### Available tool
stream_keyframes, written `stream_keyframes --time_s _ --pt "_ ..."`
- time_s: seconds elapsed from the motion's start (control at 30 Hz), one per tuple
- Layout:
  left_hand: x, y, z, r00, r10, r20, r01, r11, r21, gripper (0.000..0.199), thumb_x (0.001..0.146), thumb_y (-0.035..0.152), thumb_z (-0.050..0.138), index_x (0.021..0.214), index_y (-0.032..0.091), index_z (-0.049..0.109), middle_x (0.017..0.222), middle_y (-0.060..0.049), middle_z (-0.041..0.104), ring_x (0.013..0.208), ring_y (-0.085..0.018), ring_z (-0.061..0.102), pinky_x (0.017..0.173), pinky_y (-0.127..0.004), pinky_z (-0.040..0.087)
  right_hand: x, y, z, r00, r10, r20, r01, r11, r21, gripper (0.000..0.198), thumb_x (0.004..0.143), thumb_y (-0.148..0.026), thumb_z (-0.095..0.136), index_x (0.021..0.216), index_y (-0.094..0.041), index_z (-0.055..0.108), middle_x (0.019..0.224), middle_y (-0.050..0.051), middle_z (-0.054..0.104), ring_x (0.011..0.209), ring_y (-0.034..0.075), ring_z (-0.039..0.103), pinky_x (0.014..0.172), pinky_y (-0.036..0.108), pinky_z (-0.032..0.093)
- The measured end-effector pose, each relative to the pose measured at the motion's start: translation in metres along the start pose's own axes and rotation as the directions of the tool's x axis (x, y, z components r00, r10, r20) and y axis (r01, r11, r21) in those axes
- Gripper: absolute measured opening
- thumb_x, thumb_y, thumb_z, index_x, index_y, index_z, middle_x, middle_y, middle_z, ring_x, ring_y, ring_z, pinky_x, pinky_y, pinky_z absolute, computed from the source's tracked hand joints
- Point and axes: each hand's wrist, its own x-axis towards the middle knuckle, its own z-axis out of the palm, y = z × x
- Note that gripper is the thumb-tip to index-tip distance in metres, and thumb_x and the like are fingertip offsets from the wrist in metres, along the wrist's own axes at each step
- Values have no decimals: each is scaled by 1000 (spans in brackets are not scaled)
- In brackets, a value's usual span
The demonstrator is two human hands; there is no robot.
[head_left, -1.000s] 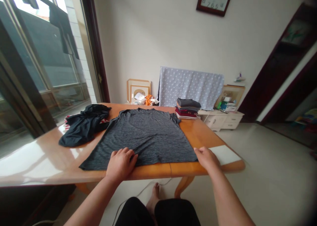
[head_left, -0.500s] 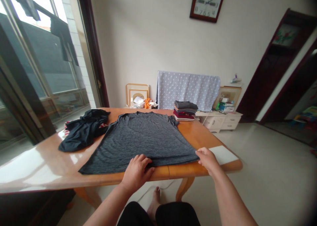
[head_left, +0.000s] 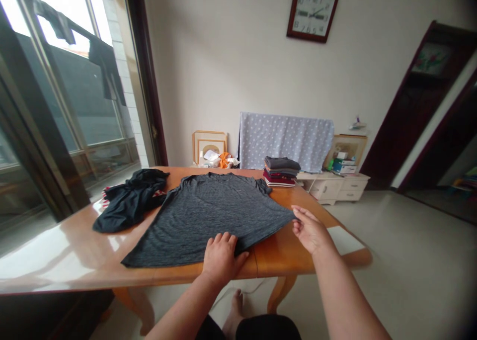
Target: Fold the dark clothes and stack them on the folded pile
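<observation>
A dark grey heathered T-shirt (head_left: 201, 215) lies spread on the wooden table (head_left: 274, 250), its collar toward the far side and its hem toward me. My left hand (head_left: 221, 255) rests on the shirt near the middle of the hem, fingers lying on the cloth and thumb apart. Between thumb and fingers, my right hand (head_left: 311, 230) pinches the hem's right corner, which is lifted off the tabletop. The cloth stretches in a slant from one hand to the other.
A heap of black clothing (head_left: 128, 201), with red-and-white striped cloth under it, lies at the table's left. Folded clothes (head_left: 281, 172) are stacked at the far right. A white sheet (head_left: 345, 240) lies near the right corner. Beyond stands a white cabinet (head_left: 345, 188).
My right hand has raised the shirt's right hem corner and drawn it away from me. My left hand has shifted right along the hem. The view has tilted slightly.
</observation>
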Motion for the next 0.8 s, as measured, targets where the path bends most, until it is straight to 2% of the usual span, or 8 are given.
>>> stream_keyframes --time_s 0.1,0.2,0.4,0.53,0.6,0.7,0.8 --pt "1 -4 0 1000 -30 7 30 999 37 21 86 34 59 105 23 61 105 -8 63 102 -28 56 85 -40 38 3 -8 6 1000 -13 14 12 1000 9 38 69 -29 83 104 -25 69 66 -5 60 56 7 55 49 16 43" --pt "-3 -15 -1 999 -39 -5 39 997 70 28 82 20 59 110 22 58 108 -8 63 103 -28 56 86 -41 38 5 -10 2 999 -34 -2 34 999 -35 35 72 -30 79 104 -25 67 69 -3 62 58 9 57 51 19 45" --pt "-3 -39 -17 998 50 23 -51 997 55 21 86 13 53 101 24 61 104 -6 64 100 -25 56 86 -37 39 5 -4 -8 999 -22 -34 18 995 -102 36 68 -30 80 101 -22 66 67 -3 60 57 10 56 49 18 42" --pt "8 -52 -36 991 65 -115 -63 998 23 27 97 22 43 114 25 63 103 -7 64 98 -24 57 87 -37 40 7 -10 -8 992 -129 -10 127 987 -94 41 66 -33 79 104 -22 66 68 -3 60 55 9 54 50 19 42" --pt "9 -57 -41 990 91 -105 -89 996 21 28 99 25 41 112 26 66 101 -7 63 96 -23 57 84 -36 40 8 -11 -13 992 -128 -6 123 966 -228 41 66 -33 77 104 -20 67 66 -3 60 50 8 49 45 18 36" --pt "3 -64 -37 988 155 -18 -155 988 -2 29 99 24 41 106 27 69 98 -6 62 93 -22 57 82 -34 41 6 -4 -28 997 -67 -30 44 878 -476 37 68 -33 70 102 -18 68 60 -3 57 45 7 44 41 18 27" --pt "-8 -65 -28 987 161 19 -161 987 -20 30 98 21 41 108 27 68 98 -6 62 95 -22 58 83 -34 41 0 9 -47 998 -48 -37 17 800 -600 32 70 -37 66 97 -18 68 62 -2 59 48 9 49 43 19 28"
